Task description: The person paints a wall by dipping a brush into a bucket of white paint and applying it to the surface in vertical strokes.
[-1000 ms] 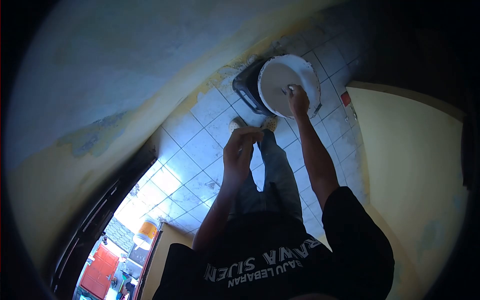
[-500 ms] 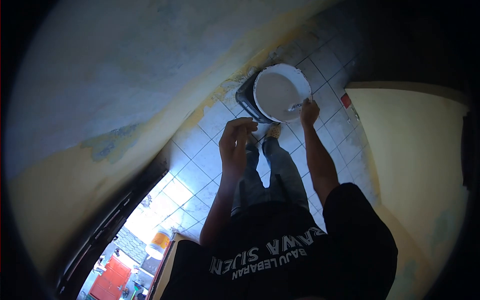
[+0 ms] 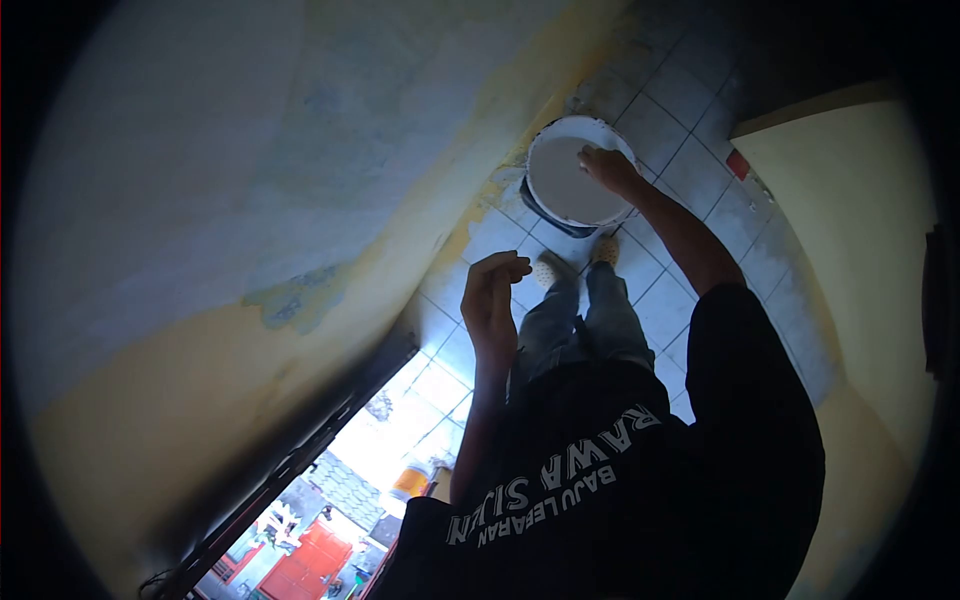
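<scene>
A round tub [image 3: 536, 135] with a white, stained rim holds a pale, paint-like liquid [image 3: 560, 185]. My right hand [image 3: 610, 170] reaches over it from the right, with fingers closed. Whatever that hand grips is hidden behind the fingers and against the liquid. My left hand [image 3: 490, 305] hangs in the air below and left of the tub, apart from it. Its fingers are bent and pressed together, and nothing shows in them. Beneath the tub sits a dark object [image 3: 550, 215], mostly covered.
A wall with patchy paint [image 3: 300, 295] rises on the left. Grey-white floor tiles [image 3: 690, 165] surround my feet. A yellowish partition [image 3: 850, 200] stands on the right, with a small red object [image 3: 738, 164] beside it. A bright doorway opens lower left, showing an orange-and-white bucket [image 3: 408, 484].
My right hand has moved from the tub's right rim to above the liquid. The small silvery-white tool piece seen at its fingers is now hidden. The view has shifted; my left hand keeps its curl.
</scene>
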Demonstrator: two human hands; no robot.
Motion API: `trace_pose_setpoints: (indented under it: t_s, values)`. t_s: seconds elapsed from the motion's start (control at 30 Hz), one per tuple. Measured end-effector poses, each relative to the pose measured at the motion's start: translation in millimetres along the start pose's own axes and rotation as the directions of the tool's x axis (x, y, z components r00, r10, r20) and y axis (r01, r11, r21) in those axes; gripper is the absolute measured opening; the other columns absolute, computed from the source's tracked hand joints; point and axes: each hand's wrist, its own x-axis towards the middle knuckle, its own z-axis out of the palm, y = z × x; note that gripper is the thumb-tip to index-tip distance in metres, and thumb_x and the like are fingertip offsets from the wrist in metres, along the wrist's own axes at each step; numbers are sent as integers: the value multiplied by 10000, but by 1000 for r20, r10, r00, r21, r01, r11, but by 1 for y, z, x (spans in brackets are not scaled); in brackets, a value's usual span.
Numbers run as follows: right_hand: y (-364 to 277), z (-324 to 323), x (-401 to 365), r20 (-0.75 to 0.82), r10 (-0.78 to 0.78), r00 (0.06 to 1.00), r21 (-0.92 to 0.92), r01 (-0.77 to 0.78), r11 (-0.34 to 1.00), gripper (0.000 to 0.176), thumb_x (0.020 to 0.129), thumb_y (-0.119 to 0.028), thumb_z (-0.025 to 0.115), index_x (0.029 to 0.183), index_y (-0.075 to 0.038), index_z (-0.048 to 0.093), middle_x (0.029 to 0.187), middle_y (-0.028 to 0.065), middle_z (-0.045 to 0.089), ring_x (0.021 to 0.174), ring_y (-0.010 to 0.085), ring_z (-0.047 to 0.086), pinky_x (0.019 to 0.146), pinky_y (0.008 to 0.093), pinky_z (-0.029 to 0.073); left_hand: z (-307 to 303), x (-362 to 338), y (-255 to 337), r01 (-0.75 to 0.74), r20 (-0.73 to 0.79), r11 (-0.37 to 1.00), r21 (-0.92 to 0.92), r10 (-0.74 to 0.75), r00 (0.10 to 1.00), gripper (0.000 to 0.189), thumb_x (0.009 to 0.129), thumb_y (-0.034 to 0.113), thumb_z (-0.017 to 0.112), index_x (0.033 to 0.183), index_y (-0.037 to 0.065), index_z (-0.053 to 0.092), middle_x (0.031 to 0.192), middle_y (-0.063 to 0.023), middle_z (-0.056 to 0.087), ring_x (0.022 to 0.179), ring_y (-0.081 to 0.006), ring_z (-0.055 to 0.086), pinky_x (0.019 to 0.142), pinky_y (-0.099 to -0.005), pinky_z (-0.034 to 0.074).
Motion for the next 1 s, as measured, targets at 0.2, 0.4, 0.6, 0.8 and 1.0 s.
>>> trace_pose_setpoints:
  t_s: [0.2, 0.4, 0.6, 0.8, 1.0]
  values:
    - [-14, 51, -33, 102, 39, 994, 149, -54, 987, 282, 998, -304, 673, 1128, -54, 666, 1076, 159, 716, 958, 375, 734, 814, 506, 590, 5, -23, 6, 73, -5, 997, 9, -73, 997, 221, 1067, 60, 524, 1230, -32, 641, 1085, -164, 738, 1012, -234, 714, 936, -365, 545]
    - [76, 162, -55, -422, 625, 657, 457, -441, 773, 424, 1038, -387, 620, 1321, -81, 700, 1205, 171, 741, 1082, 387, 723, 898, 504, 587, -17, -31, 9, 54, -4, 998, -46, -54, 999, 236, 1076, 85, 526, 1265, -10, 631, 1136, -141, 721, 1043, -220, 713, 937, -360, 541]
    - [60, 110, -110, 379, 870, 315, 914, 19, -405, 368, 917, -246, 822, 1167, -40, 649, 1048, 173, 782, 915, 304, 781, 753, 474, 631, -59, -26, 10, -56, 130, 998, -29, 59, 990, 233, 1079, 81, 529, 1272, -1, 630, 1145, -136, 713, 1049, -220, 703, 945, -364, 545]
    - [-35, 63, -123, -287, 931, 227, 425, -840, 336, 482, 943, -382, 806, 1171, -28, 573, 1075, 168, 781, 984, 327, 783, 790, 449, 648, -188, -19, 27, -238, 38, 970, 46, 237, 971, 234, 1072, 42, 506, 1255, -28, 633, 1107, -150, 731, 1004, -215, 717, 901, -342, 551]
    - [-262, 91, -61, -552, 791, 263, 563, -582, 586, 652, 962, -456, 761, 1322, 66, 610, 1122, 228, 757, 1012, 381, 748, 899, 455, 598, -383, -12, 8, -449, -47, 882, 142, 459, 887, 238, 1071, 6, 473, 1237, -25, 640, 1059, -153, 739, 965, -216, 708, 883, -344, 544]
